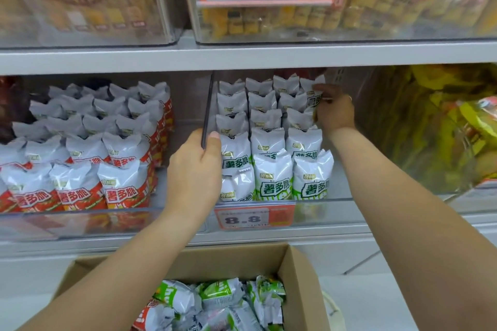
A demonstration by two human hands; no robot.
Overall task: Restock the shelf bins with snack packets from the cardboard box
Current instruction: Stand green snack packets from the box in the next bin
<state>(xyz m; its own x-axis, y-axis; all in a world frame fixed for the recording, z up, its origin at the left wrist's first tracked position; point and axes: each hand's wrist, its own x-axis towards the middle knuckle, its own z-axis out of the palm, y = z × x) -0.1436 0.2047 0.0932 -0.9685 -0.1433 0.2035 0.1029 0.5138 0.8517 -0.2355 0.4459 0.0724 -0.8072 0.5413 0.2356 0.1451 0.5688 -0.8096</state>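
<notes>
1. Bin (347, 197) with the green snack packets is nearly full, rows standing upright so the labels face out
2. left hand (195, 172) is curled round the dark divider (207, 113) at the bin's left side, I'd guess to steady it while packets go in
3. right hand (334, 109) reaches deep, arm stretched out, fingers pinching a green packet (314, 98) into the back right row
4. cardboard box (301, 287) sits below the shelf, loose packets left inside
</notes>
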